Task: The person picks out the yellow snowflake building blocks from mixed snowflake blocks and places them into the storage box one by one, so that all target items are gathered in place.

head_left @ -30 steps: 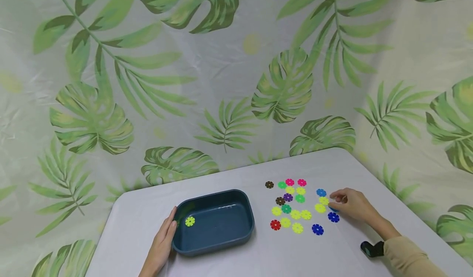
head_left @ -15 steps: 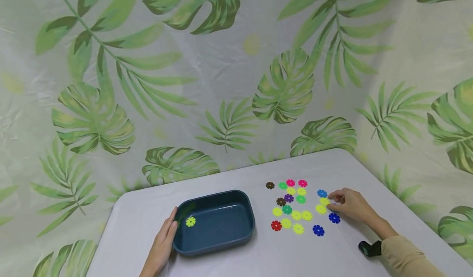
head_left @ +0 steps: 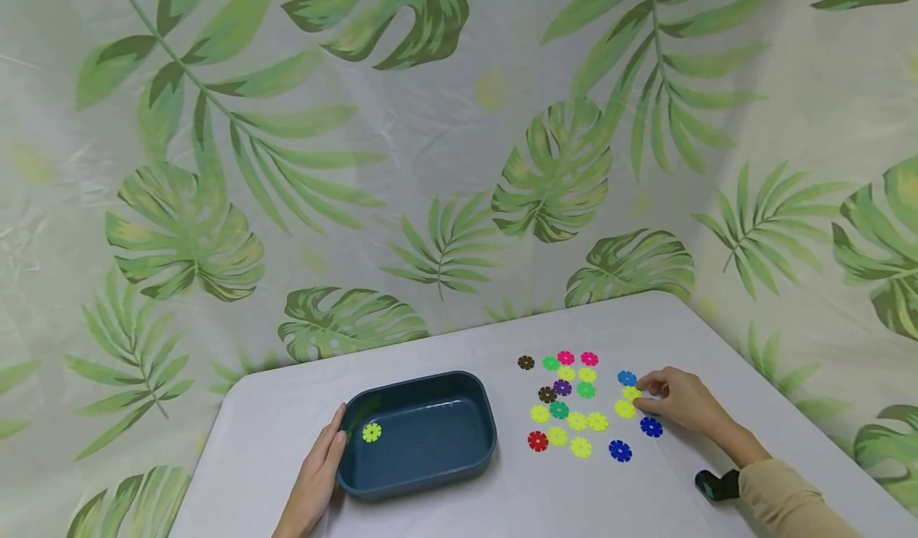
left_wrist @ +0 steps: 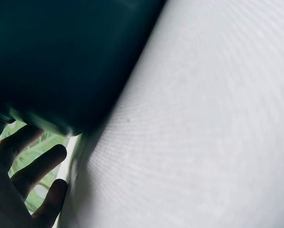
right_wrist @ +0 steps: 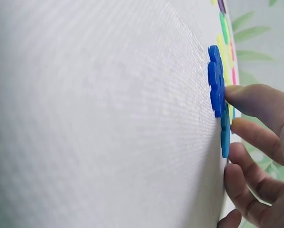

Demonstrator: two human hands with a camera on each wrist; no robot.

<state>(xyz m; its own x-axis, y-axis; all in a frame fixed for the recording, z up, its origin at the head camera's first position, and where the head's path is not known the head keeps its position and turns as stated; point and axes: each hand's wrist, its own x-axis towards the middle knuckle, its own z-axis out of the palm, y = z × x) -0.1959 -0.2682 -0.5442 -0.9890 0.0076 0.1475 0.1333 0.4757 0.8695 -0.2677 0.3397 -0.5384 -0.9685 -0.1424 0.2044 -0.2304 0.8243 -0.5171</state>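
In the head view, my left hand (head_left: 313, 468) rests against the left end of a dark blue plastic tub (head_left: 423, 486), fingertips and thumb at its rim. The left wrist view shows slightly bent, spread fingers (left_wrist: 39, 171) beside the tub's outer wall. One yellow flower-shaped disc (head_left: 371, 432) lies inside. At the right, my right hand (head_left: 681, 401) reaches down over a yellow disc (head_left: 625, 409) and its neighbours. In the right wrist view, thumb and index fingertip are apart at the tabletop, beside a dark blue disc (right_wrist: 215, 80) and a lighter blue disc (right_wrist: 225, 133). Whether they touch a disc is unclear.
Several notched discs lie between the tub and my right hand, including a red disc (head_left: 538, 441), a purple disc (head_left: 562, 387) and a brown disc (head_left: 526, 362). A black object (head_left: 717, 484) sits by my right sleeve. A leaf-patterned curtain (head_left: 445, 163) hangs behind the white table (head_left: 287, 394).
My right hand has shifted slightly left over the discs, and the blue piece seen under its thumb earlier is now hidden in the head view. My left hand and the tub stay put.
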